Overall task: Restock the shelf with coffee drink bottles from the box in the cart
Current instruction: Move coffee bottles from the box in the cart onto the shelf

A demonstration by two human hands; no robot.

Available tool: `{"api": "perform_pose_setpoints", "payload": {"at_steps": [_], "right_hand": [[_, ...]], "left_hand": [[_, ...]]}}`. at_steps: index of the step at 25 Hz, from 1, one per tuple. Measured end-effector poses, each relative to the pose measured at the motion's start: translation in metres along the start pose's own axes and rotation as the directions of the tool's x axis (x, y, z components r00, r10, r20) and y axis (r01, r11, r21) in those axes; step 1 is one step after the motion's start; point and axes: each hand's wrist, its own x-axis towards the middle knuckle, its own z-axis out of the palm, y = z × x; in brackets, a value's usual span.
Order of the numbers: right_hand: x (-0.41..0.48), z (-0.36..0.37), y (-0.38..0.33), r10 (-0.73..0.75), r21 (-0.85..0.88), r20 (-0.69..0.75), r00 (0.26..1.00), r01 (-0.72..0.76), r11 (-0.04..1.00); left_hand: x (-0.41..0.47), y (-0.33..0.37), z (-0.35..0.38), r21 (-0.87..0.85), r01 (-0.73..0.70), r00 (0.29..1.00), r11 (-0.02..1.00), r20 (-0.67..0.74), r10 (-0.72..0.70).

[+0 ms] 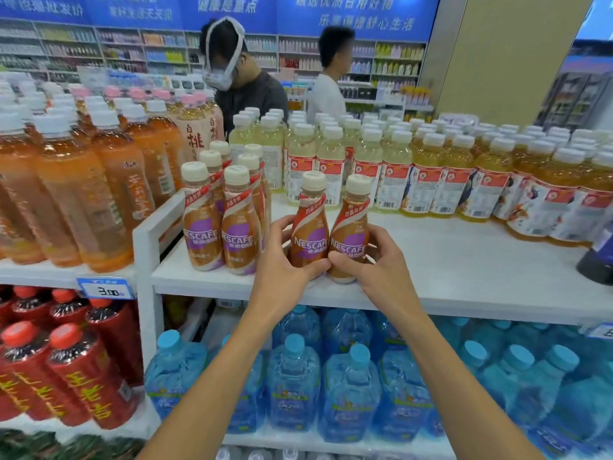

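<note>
**Two coffee bottles held side by side on the white shelf**

The left hand (285, 260) is curled round the left coffee bottle (310, 227), fingers wrapping its far left side and the thumb lying across the lower front. The right hand (374, 260) grips the right coffee bottle (350, 234) the same way from the right, and the two thumb tips meet low down between the bottles. Both bottles are upright and touching each other. They are small, waisted plastic bottles with broad cream screw caps and glossy brown, white and purple wrap labels. The right one's rounded base rests on the shelf (464, 260) close to its near edge, while the left one's base is hidden behind the thumb.

The shelf is a smooth, flat white board with a raised white frame at its left end. Just left of the held pair stands a tight cluster of matching coffee bottles (205, 234), two across and several deep. Further back runs a row of pale yellow drink bottles (331, 161) with white caps and red-and-white labels, turning to deeper amber towards the right.

On the next shelf to the left stand tall orange tea bottles (99, 194), with a blue price tag (106, 288) on the edge below them. Beneath are red bottles (83, 376) with red caps, and under the white shelf are large, clear blue water jugs (348, 393). Two people (245, 81) stand beyond the shelves.
</note>
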Motion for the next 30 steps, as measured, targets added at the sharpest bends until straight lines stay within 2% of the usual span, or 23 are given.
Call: {"api": "perform_pose_setpoints", "payload": {"at_steps": [3, 8, 15, 19, 24, 30], "right_hand": [[-0.008, -0.007, 0.007, 0.017, -0.042, 0.043, 0.999, -0.015, 0.999], [-0.019, -0.008, 0.006, -0.001, -0.056, -0.016, 1.000, 0.000, 0.998], [-0.019, -0.003, 0.006, -0.013, -0.107, -0.090, 0.996, 0.004, 0.994], [-0.021, -0.001, 0.006, -0.017, -0.101, -0.094, 0.995, 0.007, 0.995], [-0.011, 0.004, 0.008, -0.017, -0.125, -0.115, 0.993, 0.003, 0.992], [0.032, 0.010, 0.012, -0.022, -0.209, -0.103, 0.994, 0.000, 0.978]], "left_hand": [[-0.013, -0.003, -0.003, 0.073, 0.025, 0.999, 0.997, -0.042, -0.022], [-0.021, -0.003, 0.000, 0.118, 0.047, 0.988, 0.992, -0.150, -0.029], [-0.010, -0.001, -0.004, 0.196, 0.052, 0.997, 0.979, -0.060, -0.041], [-0.012, -0.005, 0.000, 0.169, 0.076, 0.993, 0.983, -0.103, -0.059], [0.005, -0.013, 0.010, 0.352, 0.083, 0.976, 0.932, -0.217, -0.004], [0.045, -0.016, 0.033, 0.486, 0.109, 0.974, 0.867, -0.229, 0.006]]}}
